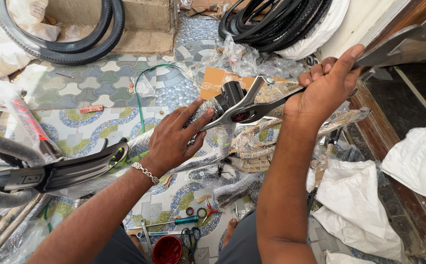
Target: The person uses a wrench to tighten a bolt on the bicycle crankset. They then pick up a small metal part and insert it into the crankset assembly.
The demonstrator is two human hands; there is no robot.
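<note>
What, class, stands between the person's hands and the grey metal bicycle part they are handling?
Nothing visible does. The right hand grips the grey metal part by its arm directly. The left hand rests on its plastic-wrapped end, so only clear wrapping lies under those fingers.

Floor [100, 88]: patterned tile in grey, blue, green and white, daylit. Concrete step [144, 22] at 12 o'clock. Black tyres [71, 46] at 11 o'clock; further tyres [276, 22] at 1 o'clock. Dark wooden door frame [369, 122] at 3 o'clock. White sacks [418, 156] at 4 o'clock. Red bowl [167, 249] at 6 o'clock.
</note>
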